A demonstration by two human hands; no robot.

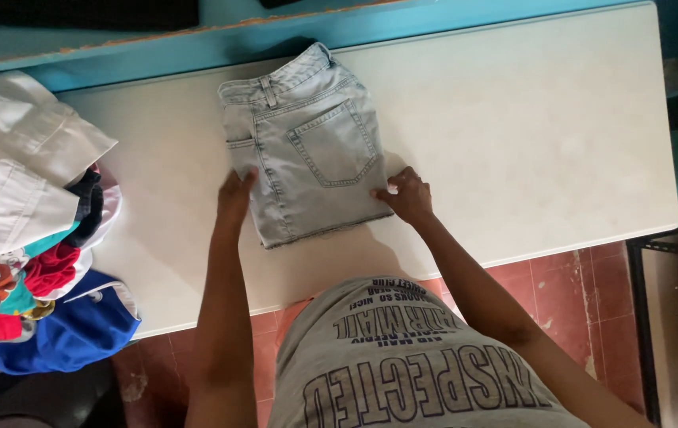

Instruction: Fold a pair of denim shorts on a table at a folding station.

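Note:
A pair of light grey-blue denim shorts [307, 143] lies folded on the white table [529, 135], back pocket up and waistband toward the far edge. My left hand [234, 198] rests flat on the shorts' left near edge, fingers together. At the shorts' right near corner, my right hand [407, 194] touches the frayed hem with curled fingers. Neither hand lifts the cloth.
A heap of mixed clothes [30, 230], white, red, teal and blue, sits on the table's left end and hangs over its near edge. A turquoise ledge [276, 36] runs behind the table. Red floor tiles [577, 293] show below.

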